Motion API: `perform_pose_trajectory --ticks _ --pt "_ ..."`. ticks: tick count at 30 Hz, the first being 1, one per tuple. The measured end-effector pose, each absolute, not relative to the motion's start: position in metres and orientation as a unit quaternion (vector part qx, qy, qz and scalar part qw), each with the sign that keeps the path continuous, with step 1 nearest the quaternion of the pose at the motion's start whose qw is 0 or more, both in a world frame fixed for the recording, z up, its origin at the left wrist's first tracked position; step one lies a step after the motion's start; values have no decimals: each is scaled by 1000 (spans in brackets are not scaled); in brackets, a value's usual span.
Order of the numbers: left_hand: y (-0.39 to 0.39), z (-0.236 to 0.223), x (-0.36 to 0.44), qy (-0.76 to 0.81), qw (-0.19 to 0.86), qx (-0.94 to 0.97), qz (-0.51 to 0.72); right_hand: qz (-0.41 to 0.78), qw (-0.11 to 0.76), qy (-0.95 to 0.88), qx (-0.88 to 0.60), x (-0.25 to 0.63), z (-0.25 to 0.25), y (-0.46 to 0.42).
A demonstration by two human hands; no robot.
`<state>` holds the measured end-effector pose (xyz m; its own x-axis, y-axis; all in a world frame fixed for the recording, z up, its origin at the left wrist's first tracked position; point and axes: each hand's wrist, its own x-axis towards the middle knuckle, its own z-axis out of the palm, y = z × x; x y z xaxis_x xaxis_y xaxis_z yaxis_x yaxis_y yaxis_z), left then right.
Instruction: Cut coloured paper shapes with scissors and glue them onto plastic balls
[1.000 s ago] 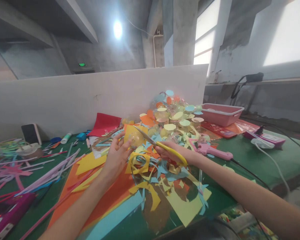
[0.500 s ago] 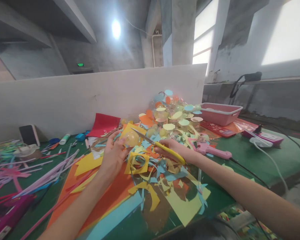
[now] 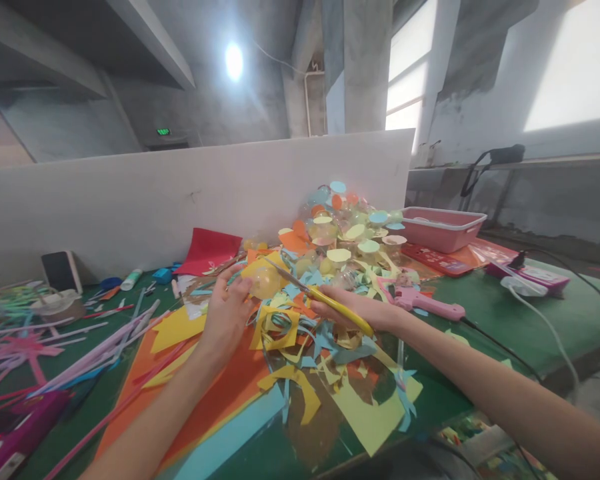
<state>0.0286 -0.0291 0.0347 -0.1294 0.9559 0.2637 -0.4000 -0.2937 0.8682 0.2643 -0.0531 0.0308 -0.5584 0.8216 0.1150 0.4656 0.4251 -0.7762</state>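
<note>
In the head view, my left hand [image 3: 231, 301] is closed on a clear yellowish plastic ball [image 3: 266, 283], with a piece of yellow paper [image 3: 260, 265] at its top. My right hand [image 3: 349, 308] grips scissors [image 3: 337, 310] by their yellow handles. The metal blades point up and left, over the ball and the edge of the yellow paper. Whether the blades touch the paper I cannot tell. Below both hands lie paper offcuts, among them a yellow square with a round hole [image 3: 293, 340]. Orange sheets [image 3: 220, 400] lie under my left forearm.
Clear balls with paper discs [image 3: 339, 255] are heaped against a white board [image 3: 280, 173]. To the right are a pink glue gun [image 3: 430, 303] with a cord and a pink basket [image 3: 443, 230]. Drinking straws [image 3: 100, 347], red paper [image 3: 207, 252] and a phone [image 3: 61, 272] are on the left.
Both hands keep nearly the same place and grip. The yellow paper at the ball shows slightly less above the blades, and the whole view has shifted a little.
</note>
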Motion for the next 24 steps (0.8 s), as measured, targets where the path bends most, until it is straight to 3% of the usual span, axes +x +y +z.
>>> perform_pose_trajectory --ticks 11,18,24 --pt "-34 36 33 334 489 454 666 387 247 -810 -364 262 36 -56" --pt "-32 34 31 315 495 452 672 467 278 -773 -328 260 26 -47" --pt "-31 31 30 317 504 454 663 446 271 -768 -370 261 26 -47"
